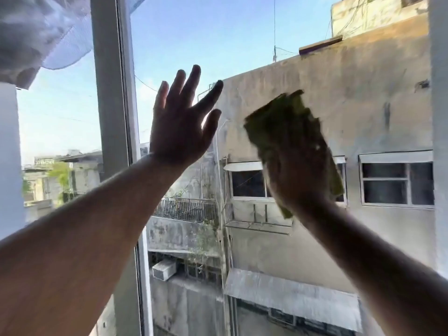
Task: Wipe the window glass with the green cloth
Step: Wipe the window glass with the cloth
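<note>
Clamped under the right hand (294,180), the cloth (286,127) is spread flat against the glass (218,40), palm behind it and fingers hidden beneath the fabric, so the pressure goes through the whole pad rather than a fingertip. It sits in the middle of the pane, at about head height, right of the left hand (180,127). That left hand holds nothing: fingers splayed and pointing up, it seems to rest on the glass near the frame (109,93), probably to steady the body and the sash while the other arm scrubs, though contact with the pane cannot be confirmed from this angle. The cloth is a dull olive green, folded into a rough oblong with ragged, layered edges at the top; its outline is smeared by blur, which suggests a stroke under way.
</note>
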### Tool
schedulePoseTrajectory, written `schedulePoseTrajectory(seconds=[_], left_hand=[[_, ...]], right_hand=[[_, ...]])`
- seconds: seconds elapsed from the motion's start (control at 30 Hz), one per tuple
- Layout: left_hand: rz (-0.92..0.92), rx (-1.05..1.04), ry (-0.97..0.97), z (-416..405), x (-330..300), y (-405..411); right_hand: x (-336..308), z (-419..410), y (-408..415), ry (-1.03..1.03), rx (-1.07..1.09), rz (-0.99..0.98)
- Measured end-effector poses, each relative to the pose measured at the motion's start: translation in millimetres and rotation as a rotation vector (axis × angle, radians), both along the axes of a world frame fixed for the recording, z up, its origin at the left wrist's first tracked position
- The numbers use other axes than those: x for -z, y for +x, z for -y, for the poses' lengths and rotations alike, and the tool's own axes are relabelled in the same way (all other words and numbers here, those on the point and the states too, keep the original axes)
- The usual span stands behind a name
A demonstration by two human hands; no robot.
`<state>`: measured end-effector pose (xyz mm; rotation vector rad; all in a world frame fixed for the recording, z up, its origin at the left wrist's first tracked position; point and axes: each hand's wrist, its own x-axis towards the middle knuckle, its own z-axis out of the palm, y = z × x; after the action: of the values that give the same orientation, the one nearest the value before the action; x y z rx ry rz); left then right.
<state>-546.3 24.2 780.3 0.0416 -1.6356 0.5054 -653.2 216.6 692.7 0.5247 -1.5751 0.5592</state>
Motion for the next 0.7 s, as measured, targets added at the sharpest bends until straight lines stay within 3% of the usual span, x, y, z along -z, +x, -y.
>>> schedulePoseTrajectory(seconds=[0.1, 0.17, 0.23, 0.33, 0.4, 0.47, 0.5, 0.63, 0.7], left_hand=[[0.005, -0.017, 0.006, -1, -1, 2], [0.018, -0.022, 0.006, -3, 0, 2], [0.007, -0.034, -0.002, -2, 1, 0], [-0.014, -0.03, -0.013, 1, 2, -1], [-0.021, -0.025, -0.022, 2, 1, -3], [-0.024, -0.021, -0.027, 4, 1, -4], [-0.036, -0.024, -0.033, 6, 1, -5], [-0.046, -0.022, -0.046, 5, 0, -4], [-0.028, -0.013, -0.033, 5, 0, -5]], right_hand=[[98, 30, 35, 0.77, -0.155, -0.342], [108, -4, 21, 1.041, -0.11, -0.431], [73, -43, -11, 0.919, -0.024, -0.41], [-14, -82, -40, 0.354, 0.061, -0.213], [-53, -71, -34, -0.008, 0.067, -0.067], [-55, -29, -14, -0.161, 0.057, 0.029], [-41, -6, -3, -0.081, 0.04, 0.011], [48, -3, 1, 0.727, -0.007, -0.325], [38, -52, -25, 0.837, 0.09, -0.349]])
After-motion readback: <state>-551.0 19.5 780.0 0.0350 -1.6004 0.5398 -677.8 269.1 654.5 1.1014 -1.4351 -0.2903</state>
